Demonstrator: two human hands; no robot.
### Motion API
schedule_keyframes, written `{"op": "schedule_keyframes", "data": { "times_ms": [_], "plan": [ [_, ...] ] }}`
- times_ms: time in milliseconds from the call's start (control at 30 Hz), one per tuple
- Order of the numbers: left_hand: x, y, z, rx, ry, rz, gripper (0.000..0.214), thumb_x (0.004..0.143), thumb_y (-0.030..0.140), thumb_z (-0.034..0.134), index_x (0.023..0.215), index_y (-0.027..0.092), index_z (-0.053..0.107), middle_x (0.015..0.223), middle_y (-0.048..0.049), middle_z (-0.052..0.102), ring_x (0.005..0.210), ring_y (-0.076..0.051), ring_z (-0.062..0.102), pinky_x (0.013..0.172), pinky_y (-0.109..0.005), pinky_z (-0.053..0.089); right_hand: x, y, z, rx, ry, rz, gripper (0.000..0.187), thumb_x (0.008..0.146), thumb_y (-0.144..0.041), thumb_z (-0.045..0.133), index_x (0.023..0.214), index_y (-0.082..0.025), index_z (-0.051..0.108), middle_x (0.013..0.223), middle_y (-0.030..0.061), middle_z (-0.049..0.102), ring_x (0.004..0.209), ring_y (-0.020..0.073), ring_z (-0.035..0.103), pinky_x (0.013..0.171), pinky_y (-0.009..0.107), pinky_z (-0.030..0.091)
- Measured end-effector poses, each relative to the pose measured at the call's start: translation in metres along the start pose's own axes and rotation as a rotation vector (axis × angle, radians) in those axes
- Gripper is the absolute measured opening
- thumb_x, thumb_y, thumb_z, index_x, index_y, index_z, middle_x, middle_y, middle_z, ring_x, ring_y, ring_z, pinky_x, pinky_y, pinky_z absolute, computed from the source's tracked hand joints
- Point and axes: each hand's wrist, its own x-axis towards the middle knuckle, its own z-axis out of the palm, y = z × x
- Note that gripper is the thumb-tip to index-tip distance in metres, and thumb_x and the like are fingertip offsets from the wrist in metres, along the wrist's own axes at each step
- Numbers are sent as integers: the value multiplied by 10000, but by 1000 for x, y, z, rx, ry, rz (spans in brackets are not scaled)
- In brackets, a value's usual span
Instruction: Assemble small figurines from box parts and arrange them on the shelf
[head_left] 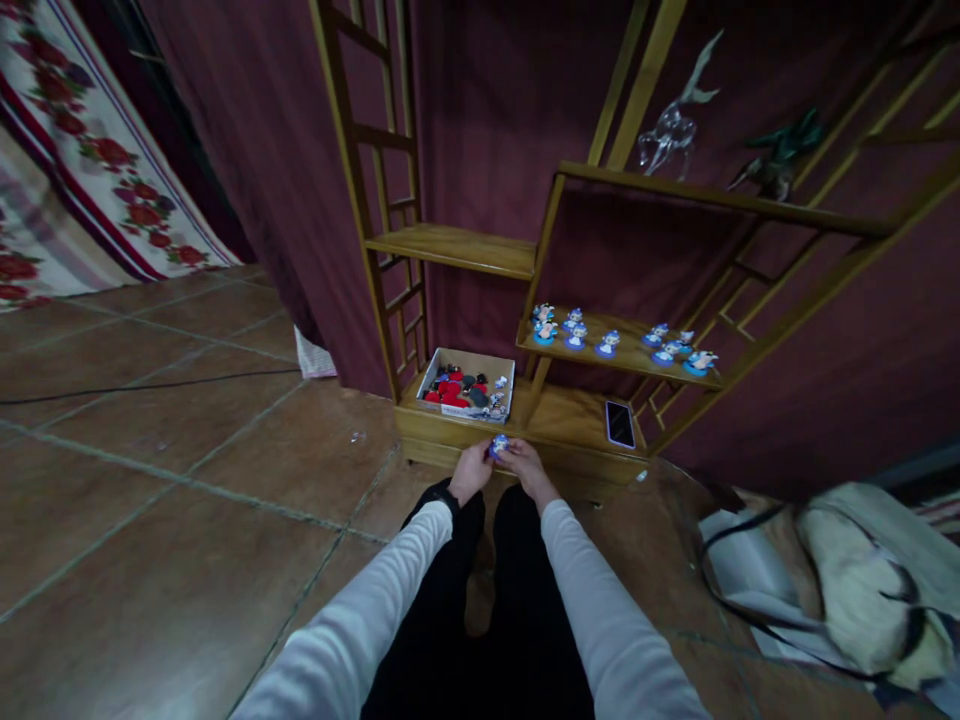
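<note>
A small blue-and-white figurine [500, 445] with a purple base is held between my two hands, just in front of the lowest shelf. My left hand [472, 472] grips it from the left, fingers closed at its base. From the other side, the fingers of my right hand [527, 465] pinch it. Beyond my hands stands a white cardboard box [511, 400] with red and dark pieces and a few small figures inside. Several similar figurines [608, 344] on blue or purple bases stand on the shelf above, to the right.
A phone [620, 424] lies on the lowest board of the wooden shelf unit [457, 250]. Higher up are a clear deer ornament [671, 130] and a dark green ornament [784, 155]. A pale bag [855, 580] rests on the tiled floor at right; a cable [150, 387] crosses it at left.
</note>
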Motion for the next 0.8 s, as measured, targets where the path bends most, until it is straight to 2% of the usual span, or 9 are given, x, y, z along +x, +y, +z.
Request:
{"op": "schedule_keyframes", "data": {
  "times_ms": [100,200,333,533,700,800],
  "plan": [
    [8,-2,1,-465,-38,-194,261,687,128,560,941,127,618,767,-46,651,690,-143,587,653,-252,454,-4,-5,2,22,-32,2,334,521,-317,724,803,-171,622,813,29,657,753,159,615,742,327,479],
    [10,0,3,-678,-66,-321,239,634,205,647,857,119,647,699,-31,643,599,-110,571,575,-215,440,-6,-9,3,46,-72,-2,347,540,-346,714,825,-166,633,851,44,662,775,169,623,760,337,483],
    [11,0,5,-762,16,-367,243,543,245,729,727,103,659,611,-20,626,514,-83,531,510,-194,405,-6,-7,3,60,-21,0,371,508,-356,736,804,-163,622,841,45,667,712,159,627,734,340,499],
    [15,-5,9,-781,121,-434,221,486,150,757,669,100,642,513,8,594,431,-65,495,487,-198,394,-5,-7,2,54,-30,24,340,500,-342,744,751,-160,604,795,30,661,653,134,623,677,299,502],
    [14,-6,6,-760,105,-411,215,476,127,760,651,98,640,485,16,579,395,-55,466,450,-189,371,-7,-9,5,45,14,26,339,452,-307,769,687,-153,578,726,21,651,620,129,612,649,295,499],
    [15,-7,4,-766,82,-426,210,492,147,758,666,96,651,504,4,594,421,-61,488,452,-182,379,-7,-8,6,68,-4,16,324,476,-307,761,701,-158,584,742,20,654,639,135,621,665,301,502]
  ]
}}
